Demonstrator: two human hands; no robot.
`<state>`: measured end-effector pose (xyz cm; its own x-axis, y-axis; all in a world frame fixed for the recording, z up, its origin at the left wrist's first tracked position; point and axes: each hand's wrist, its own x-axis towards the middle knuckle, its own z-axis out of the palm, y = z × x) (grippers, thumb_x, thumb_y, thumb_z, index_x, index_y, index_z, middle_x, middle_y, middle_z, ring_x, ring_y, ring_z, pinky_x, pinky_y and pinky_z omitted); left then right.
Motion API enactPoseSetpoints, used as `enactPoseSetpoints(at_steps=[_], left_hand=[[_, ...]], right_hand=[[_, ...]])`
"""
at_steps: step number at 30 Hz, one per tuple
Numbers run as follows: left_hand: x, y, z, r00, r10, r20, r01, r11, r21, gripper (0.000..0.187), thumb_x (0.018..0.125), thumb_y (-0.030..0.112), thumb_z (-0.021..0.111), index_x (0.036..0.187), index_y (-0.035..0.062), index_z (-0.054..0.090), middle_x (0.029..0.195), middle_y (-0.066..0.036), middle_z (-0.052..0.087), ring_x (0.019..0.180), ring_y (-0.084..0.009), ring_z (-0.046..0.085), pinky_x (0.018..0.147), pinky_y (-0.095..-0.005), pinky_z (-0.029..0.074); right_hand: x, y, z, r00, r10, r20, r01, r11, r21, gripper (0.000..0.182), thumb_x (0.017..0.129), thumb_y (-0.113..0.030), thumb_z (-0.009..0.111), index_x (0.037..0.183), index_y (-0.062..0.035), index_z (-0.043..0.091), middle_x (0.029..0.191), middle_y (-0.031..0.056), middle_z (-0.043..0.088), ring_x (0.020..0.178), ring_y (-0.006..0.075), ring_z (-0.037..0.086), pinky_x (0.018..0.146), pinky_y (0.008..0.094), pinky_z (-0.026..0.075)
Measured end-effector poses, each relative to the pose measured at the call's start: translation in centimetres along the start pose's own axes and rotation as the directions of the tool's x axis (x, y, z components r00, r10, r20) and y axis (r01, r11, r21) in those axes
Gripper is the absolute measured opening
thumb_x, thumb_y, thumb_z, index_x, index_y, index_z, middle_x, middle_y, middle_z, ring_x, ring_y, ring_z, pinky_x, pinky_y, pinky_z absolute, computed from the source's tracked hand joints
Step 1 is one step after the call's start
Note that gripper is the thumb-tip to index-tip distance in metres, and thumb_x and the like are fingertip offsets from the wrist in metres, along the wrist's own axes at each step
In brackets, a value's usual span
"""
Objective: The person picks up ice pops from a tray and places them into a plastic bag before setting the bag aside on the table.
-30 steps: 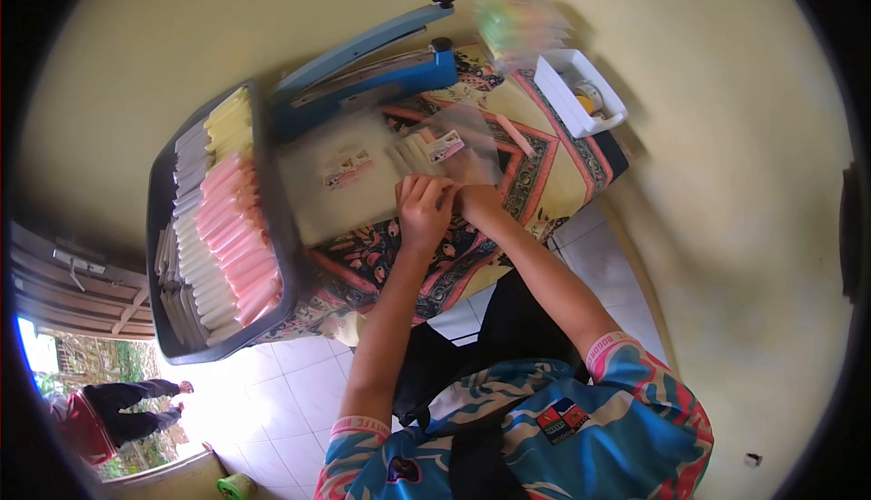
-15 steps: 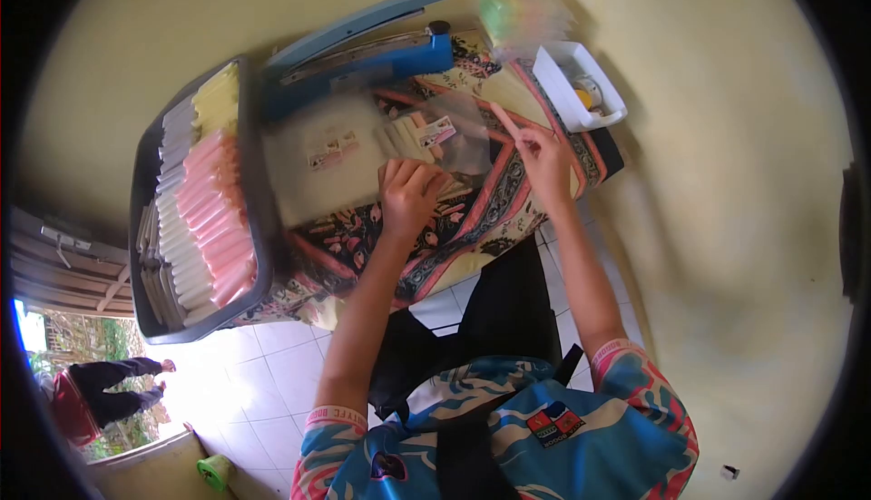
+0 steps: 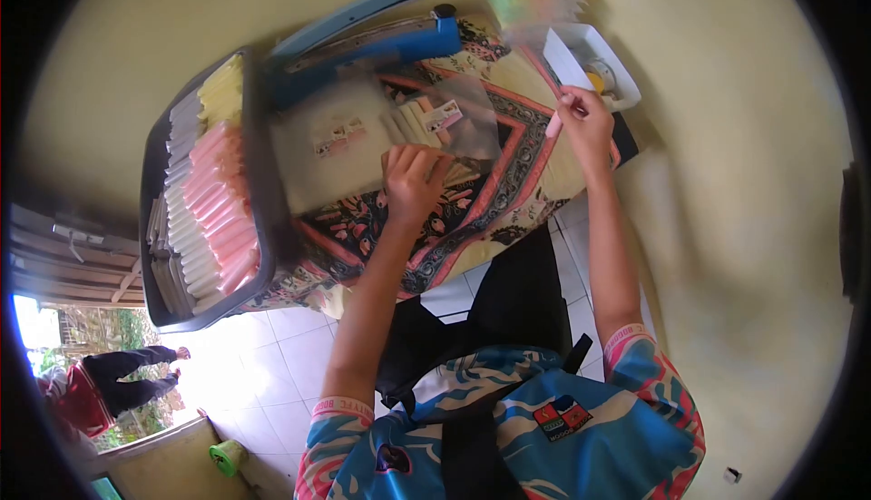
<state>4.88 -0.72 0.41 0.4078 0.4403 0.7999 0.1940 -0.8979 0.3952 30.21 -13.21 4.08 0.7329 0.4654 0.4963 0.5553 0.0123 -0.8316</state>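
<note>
No label writing on the clear packets (image 3: 442, 119) is legible; the left hand (image 3: 413, 178) presses flat, fingers spread, on them on the counter (image 3: 508, 191), while the right hand (image 3: 585, 123) pinches a pink stick (image 3: 554, 124) beside the white tray (image 3: 626, 92).

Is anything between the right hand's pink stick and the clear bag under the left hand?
Nothing visible: between the pink stick in the right hand and the clear bag lies only bare patterned cloth.
</note>
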Motion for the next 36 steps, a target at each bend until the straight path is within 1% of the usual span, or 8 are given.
enactPoseSetpoints(at_steps=[4,9,13,20,25,28,33,36], left_hand=[[0.2,0.3,0.5,0.999,-0.031,-0.011,0.031,1.000,-0.006,0.016,0.072,0.006,0.082,0.081,0.0086,0.069,0.081,-0.004,0.066,0.083,-0.0260,0.060,0.078,-0.0373,0.044],[-0.5,-0.4,0.2,0.999,-0.040,-0.006,0.039,0.999,-0.018,0.016,0.072,0.008,0.082,0.080,0.0086,0.068,0.081,-0.005,0.066,0.082,-0.0264,0.059,0.077,-0.0377,0.044],[0.0,-0.2,0.2,0.999,-0.031,-0.018,0.031,1.000,-0.003,0.016,0.072,0.008,0.082,0.079,0.0086,0.067,0.080,-0.004,0.065,0.081,-0.0260,0.059,0.077,-0.0374,0.044],[0.0,-0.2,0.0,0.997,-0.055,-0.050,0.053,0.998,-0.032,0.016,0.072,0.007,0.082,0.079,0.0088,0.067,0.080,-0.004,0.065,0.080,-0.0264,0.058,0.075,-0.0371,0.044],[-0.2,-0.4,-0.1,0.996,-0.075,-0.047,0.073,0.997,-0.036,0.017,0.071,0.006,0.082,0.078,0.0085,0.067,0.079,-0.005,0.065,0.080,-0.0267,0.058,0.074,-0.0374,0.044],[0.0,-0.4,0.1,0.995,-0.068,-0.067,0.064,0.996,-0.062,0.016,0.072,0.006,0.081,0.079,0.0078,0.066,0.079,-0.005,0.065,0.079,-0.0266,0.058,0.073,-0.0374,0.045],[0.0,-0.5,0.1,0.993,-0.088,-0.076,0.082,0.994,-0.076,0.015,0.073,0.005,0.080,0.079,0.0072,0.067,0.080,-0.005,0.065,0.078,-0.0264,0.059,0.072,-0.0368,0.046],[0.1,-0.4,0.0,0.992,-0.093,-0.088,0.086,0.993,-0.086,0.014,0.074,0.006,0.080,0.080,0.0068,0.067,0.081,-0.006,0.066,0.078,-0.0266,0.059,0.072,-0.0367,0.046]], right_hand=[[-0.9,4.6,1.2,0.993,-0.118,0.023,0.113,0.980,0.163,0.024,0.084,-0.002,0.073,0.107,0.0001,0.068,0.087,0.0065,0.066,0.078,0.0124,0.066,0.071,0.0248,0.053],[-2.1,6.1,1.9,0.983,0.057,0.176,-0.042,0.995,-0.086,0.031,0.086,-0.005,0.073,0.114,0.0035,0.063,0.095,0.0129,0.072,0.086,0.0161,0.071,0.074,0.0303,0.056],[-3.5,1.5,1.8,0.990,-0.035,0.135,0.013,0.986,0.166,0.022,0.092,-0.010,0.068,0.110,0.0007,0.063,0.089,0.0111,0.071,0.079,0.0147,0.069,0.069,0.0305,0.055],[-12.7,-5.9,1.1,0.733,0.025,0.679,-0.162,0.977,0.139,0.010,0.096,-0.008,0.063,0.102,-0.0018,0.057,0.089,0.0044,0.066,0.075,0.0085,0.065,0.063,0.0226,0.050],[-15.5,-4.4,2.8,0.748,0.162,0.644,-0.365,0.910,0.195,0.026,0.087,0.007,0.058,0.112,0.0000,0.063,0.095,0.0103,0.069,0.085,0.0150,0.069,0.071,0.0284,0.054],[-15.2,-5.6,3.9,0.822,-0.123,0.555,0.077,0.991,0.105,0.033,0.085,0.010,0.057,0.116,0.0011,0.062,0.107,0.0155,0.067,0.092,0.0221,0.070,0.075,0.0312,0.056],[-14.4,-5.4,7.8,0.883,-0.301,0.359,0.340,0.939,-0.051,0.045,0.082,0.013,0.056,0.126,0.0026,0.054,0.126,0.0256,0.055,0.109,0.0451,0.058,0.089,0.0442,0.052],[-13.8,-5.9,9.8,0.906,-0.251,0.342,0.305,0.946,-0.113,0.046,0.078,0.014,0.057,0.124,0.0065,0.054,0.121,0.0267,0.055,0.104,0.0452,0.059,0.087,0.0465,0.052]])
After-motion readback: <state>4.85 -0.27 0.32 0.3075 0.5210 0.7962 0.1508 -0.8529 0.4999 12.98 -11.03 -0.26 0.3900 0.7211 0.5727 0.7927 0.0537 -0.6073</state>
